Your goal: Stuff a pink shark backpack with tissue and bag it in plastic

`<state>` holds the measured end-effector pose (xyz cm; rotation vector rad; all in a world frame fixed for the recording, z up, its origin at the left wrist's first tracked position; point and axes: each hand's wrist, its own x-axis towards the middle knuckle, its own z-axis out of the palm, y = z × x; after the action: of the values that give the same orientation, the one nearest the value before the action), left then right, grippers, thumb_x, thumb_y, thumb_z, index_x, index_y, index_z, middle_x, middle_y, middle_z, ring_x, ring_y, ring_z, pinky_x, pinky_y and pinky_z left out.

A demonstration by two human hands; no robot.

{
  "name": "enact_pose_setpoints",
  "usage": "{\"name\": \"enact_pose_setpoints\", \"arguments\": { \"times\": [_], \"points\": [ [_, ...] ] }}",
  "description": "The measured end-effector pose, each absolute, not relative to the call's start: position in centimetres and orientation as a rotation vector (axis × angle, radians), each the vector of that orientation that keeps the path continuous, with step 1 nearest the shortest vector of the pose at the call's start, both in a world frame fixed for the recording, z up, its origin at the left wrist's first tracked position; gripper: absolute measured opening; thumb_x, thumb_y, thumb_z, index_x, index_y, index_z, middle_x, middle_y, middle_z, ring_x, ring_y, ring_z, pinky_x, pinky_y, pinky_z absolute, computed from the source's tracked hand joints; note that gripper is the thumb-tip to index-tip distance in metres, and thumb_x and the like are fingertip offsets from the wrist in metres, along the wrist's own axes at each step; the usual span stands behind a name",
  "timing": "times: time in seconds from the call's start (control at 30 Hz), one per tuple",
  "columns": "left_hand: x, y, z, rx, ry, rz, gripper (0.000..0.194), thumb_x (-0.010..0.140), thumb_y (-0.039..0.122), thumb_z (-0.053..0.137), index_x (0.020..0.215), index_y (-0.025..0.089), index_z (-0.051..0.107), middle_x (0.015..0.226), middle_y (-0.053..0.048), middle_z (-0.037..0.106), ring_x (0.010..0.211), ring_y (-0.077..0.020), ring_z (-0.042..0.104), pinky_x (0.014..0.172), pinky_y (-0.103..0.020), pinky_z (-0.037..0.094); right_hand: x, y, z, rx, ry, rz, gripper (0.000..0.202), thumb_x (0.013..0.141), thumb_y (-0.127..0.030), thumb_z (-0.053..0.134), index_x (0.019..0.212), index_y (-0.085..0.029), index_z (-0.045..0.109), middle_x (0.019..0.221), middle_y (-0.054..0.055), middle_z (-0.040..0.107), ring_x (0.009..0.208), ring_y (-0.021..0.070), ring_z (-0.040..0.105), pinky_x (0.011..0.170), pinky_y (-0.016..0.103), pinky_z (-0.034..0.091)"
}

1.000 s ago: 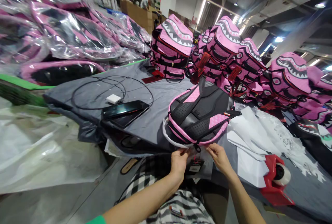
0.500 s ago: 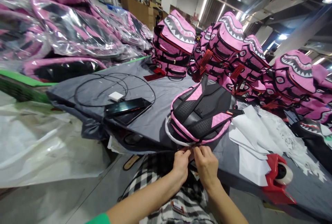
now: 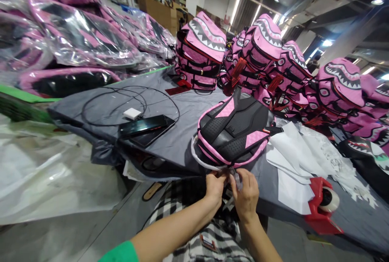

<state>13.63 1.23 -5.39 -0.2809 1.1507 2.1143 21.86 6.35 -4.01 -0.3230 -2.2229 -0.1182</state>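
Note:
A black and pink backpack (image 3: 237, 124) lies on the grey-covered table (image 3: 185, 148), its padded back and shoulder straps facing up. Whitish clear plastic (image 3: 198, 157) is gathered around its near left edge and runs down to the table's front edge. There my left hand (image 3: 215, 187) pinches this plastic between closed fingers. Close beside it, my right hand (image 3: 246, 193) also grips the plastic, with a see-through bit showing by its thumb. The fingertips are partly hidden, and the backpack's underside is out of sight.
Pink shark-mouth backpacks (image 3: 203, 43) stand along the back. Plastic-wrapped backpacks (image 3: 82, 35) are piled at left. A phone (image 3: 144, 126), white adapter (image 3: 132, 113) and looped black cable lie left; white sheets (image 3: 293, 189) and a red tape dispenser (image 3: 316, 209) lie right.
My hands have moved slightly apart, the right hand shifting a little rightward with its fingers turned more. More clear plastic shows between them. The backpack stays in place; the view has turned slightly.

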Motion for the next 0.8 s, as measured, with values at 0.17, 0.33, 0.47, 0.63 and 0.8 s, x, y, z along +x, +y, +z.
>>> {"name": "enact_pose_setpoints", "arguments": {
  "times": [0.17,0.33,0.47,0.63,0.8],
  "points": [
    [13.7,0.0,-5.4,-0.238,1.303,2.090,0.036,0.041,0.033,0.074,0.065,0.009,0.065,0.064,-0.004,0.060,0.061,-0.0114,0.048,0.061,-0.025,0.038,20.5,7.0,-5.6,-0.457,-2.190,-0.230,0.005,0.092,-0.018,0.056,0.091,-0.017,0.052,0.079,0.003,0.052,0.078,0.0177,0.041,0.072,0.030,0.029],
    [13.6,-1.6,-4.5,-0.050,1.407,2.009,0.038,0.044,0.045,0.073,0.058,0.009,0.068,0.064,-0.005,0.058,0.065,-0.0117,0.046,0.065,-0.024,0.038,20.6,6.6,-5.3,-0.360,-2.249,-0.295,0.006,0.092,-0.012,0.052,0.088,-0.017,0.051,0.078,0.004,0.050,0.079,0.0185,0.038,0.072,0.032,0.026],
    [13.9,-1.6,-3.2,0.063,1.442,1.958,0.041,0.051,0.050,0.069,0.055,0.010,0.066,0.065,-0.005,0.059,0.066,-0.0122,0.046,0.067,-0.024,0.039,21.6,6.1,-4.1,-0.298,-2.456,-0.227,0.022,0.082,-0.023,0.058,0.102,-0.014,0.055,0.095,0.009,0.054,0.091,0.0224,0.042,0.080,0.034,0.029],
    [14.2,-2.8,-2.0,0.035,1.316,1.960,0.043,0.048,0.044,0.074,0.077,0.011,0.077,0.082,-0.008,0.069,0.087,-0.0210,0.063,0.084,-0.028,0.047,21.4,5.8,-3.9,-0.376,-2.376,-0.215,0.004,0.084,-0.019,0.056,0.084,-0.016,0.054,0.087,0.006,0.055,0.090,0.0217,0.043,0.077,0.034,0.027],
    [13.5,-3.5,-4.0,-0.054,1.313,2.061,0.049,0.049,0.042,0.079,0.084,0.009,0.070,0.090,-0.009,0.069,0.089,-0.0181,0.061,0.088,-0.028,0.045,21.2,5.9,-4.6,-0.475,-2.305,0.042,0.003,0.089,-0.014,0.058,0.089,-0.017,0.056,0.085,0.001,0.057,0.088,0.0177,0.043,0.078,0.029,0.025]
  ]
}}
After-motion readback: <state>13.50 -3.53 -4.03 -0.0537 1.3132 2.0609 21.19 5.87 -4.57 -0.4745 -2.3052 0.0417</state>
